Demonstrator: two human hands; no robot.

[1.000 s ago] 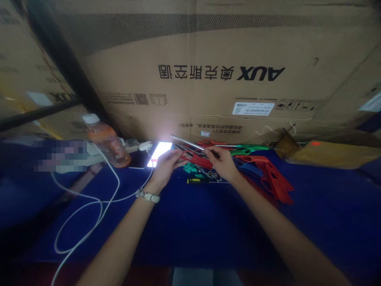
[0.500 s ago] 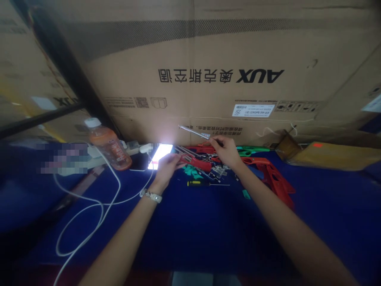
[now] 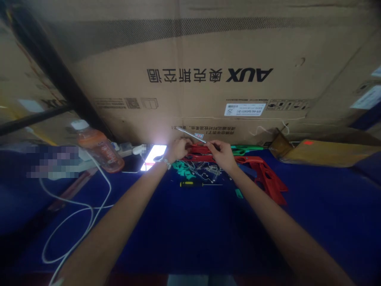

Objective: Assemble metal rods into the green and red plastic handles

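Observation:
A thin silver metal rod (image 3: 190, 135) is pinched in my right hand (image 3: 222, 155), its free end pointing up and left in front of the carton. My left hand (image 3: 178, 149) reaches in at the left end of the red plastic parts (image 3: 202, 149), fingers curled; what they grip is hidden. Between and below the hands lies a pile of small metal pieces and white wires (image 3: 208, 171). Teal scraps (image 3: 183, 170) lie to the left of that pile. A yellow-and-black screwdriver (image 3: 190, 184) rests in front of it. Beneath my right forearm is a red angled frame (image 3: 272, 180).
A large carton (image 3: 193, 47) forms the back wall. On the left are a lit phone (image 3: 152, 157), a drink bottle (image 3: 99, 147) and a looped white cable (image 3: 68, 214). Green parts (image 3: 247, 149) and a yellow package (image 3: 327, 153) are at the back right. Blue cloth (image 3: 190, 230) covers the table.
My left hand has moved back and right; the red piece with rods it held is no longer distinct. My right hand still holds the rod. The view has shifted slightly right.

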